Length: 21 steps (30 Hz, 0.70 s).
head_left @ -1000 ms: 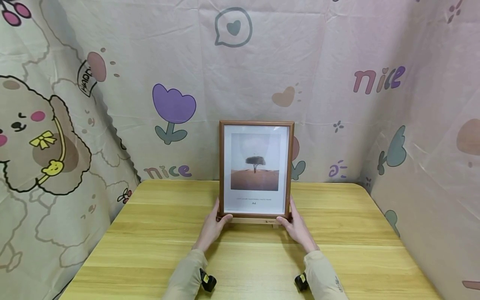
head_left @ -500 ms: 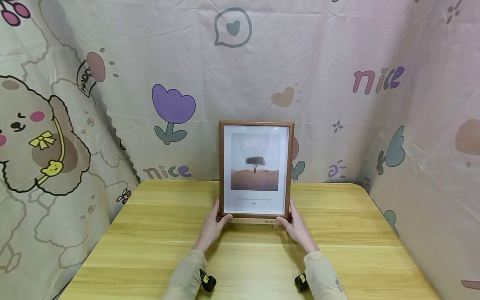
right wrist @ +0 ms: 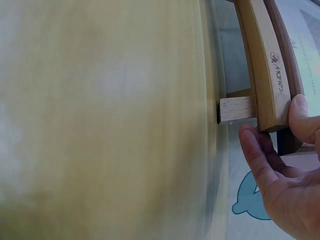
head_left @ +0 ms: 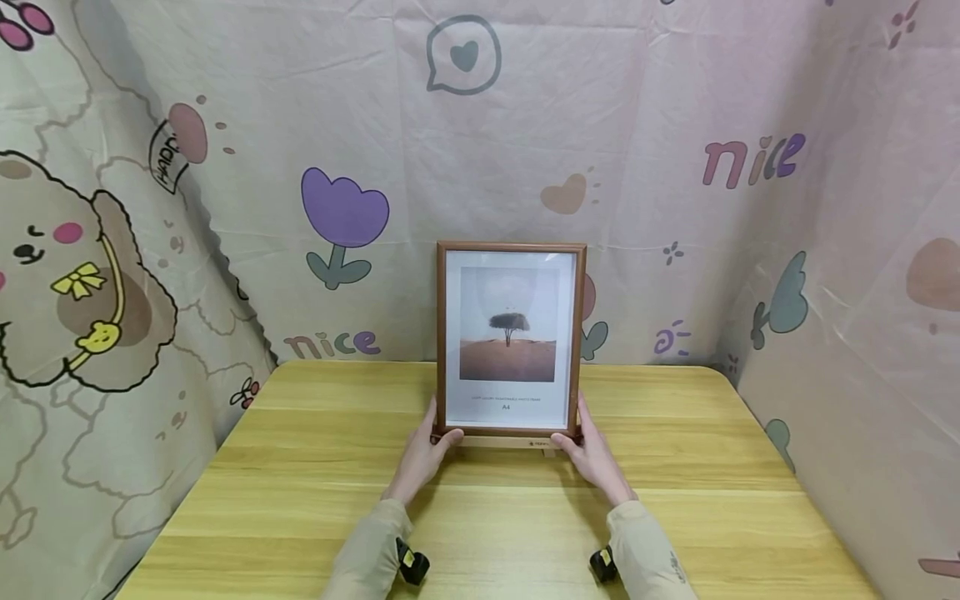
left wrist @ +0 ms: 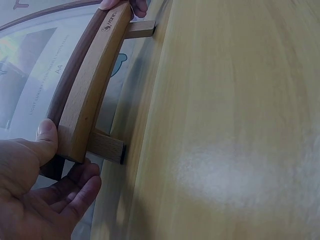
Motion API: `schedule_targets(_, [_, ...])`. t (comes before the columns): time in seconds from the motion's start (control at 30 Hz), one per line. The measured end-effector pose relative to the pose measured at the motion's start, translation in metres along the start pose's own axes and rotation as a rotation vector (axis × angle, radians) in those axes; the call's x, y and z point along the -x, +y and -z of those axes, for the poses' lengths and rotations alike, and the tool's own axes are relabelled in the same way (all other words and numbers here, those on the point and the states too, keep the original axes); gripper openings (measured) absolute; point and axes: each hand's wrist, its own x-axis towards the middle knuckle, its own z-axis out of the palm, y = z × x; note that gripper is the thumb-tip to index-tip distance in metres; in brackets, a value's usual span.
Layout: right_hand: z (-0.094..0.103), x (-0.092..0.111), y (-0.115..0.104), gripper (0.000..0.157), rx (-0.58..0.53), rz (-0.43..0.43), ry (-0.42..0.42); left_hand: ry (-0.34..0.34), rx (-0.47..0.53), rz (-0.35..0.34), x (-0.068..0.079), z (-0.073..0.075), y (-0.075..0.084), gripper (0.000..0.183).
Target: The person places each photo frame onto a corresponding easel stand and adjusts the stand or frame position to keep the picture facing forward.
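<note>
A brown-rimmed picture frame (head_left: 507, 333) with a print of a tree stands upright at the middle of the table, leaning slightly back. It rests on the light wooden ledge of a small easel (head_left: 498, 442), whose short feet (left wrist: 107, 145) show in the left wrist view. My left hand (head_left: 422, 457) grips the lower left corner, thumb on the front and fingers behind and below. At the lower right corner my right hand (head_left: 596, 458) holds on likewise, its thumb (right wrist: 301, 117) on the frame's front edge. The easel's back is hidden behind the picture.
The wooden table (head_left: 315, 467) stretches out on both sides and in front of the frame. A patterned cloth (head_left: 465, 167) hangs close behind the table, with more cloth at left and right. Each sleeve carries a black wrist camera (head_left: 412, 564).
</note>
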Motion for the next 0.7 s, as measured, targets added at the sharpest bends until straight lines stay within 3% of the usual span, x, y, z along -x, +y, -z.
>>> schedule_targets(0.43, [0.005, 0.0, -0.002, 0.092, 0.001, -0.019, -0.019, -0.044, -0.03, 0.0, -0.001, 0.005, 0.002, 0.092])
schedule_targets(0.7, [0.007, 0.001, 0.001, 0.095, 0.0, -0.008, -0.059, -0.076, -0.098, -0.039, 0.001, 0.015, -0.003, 0.09])
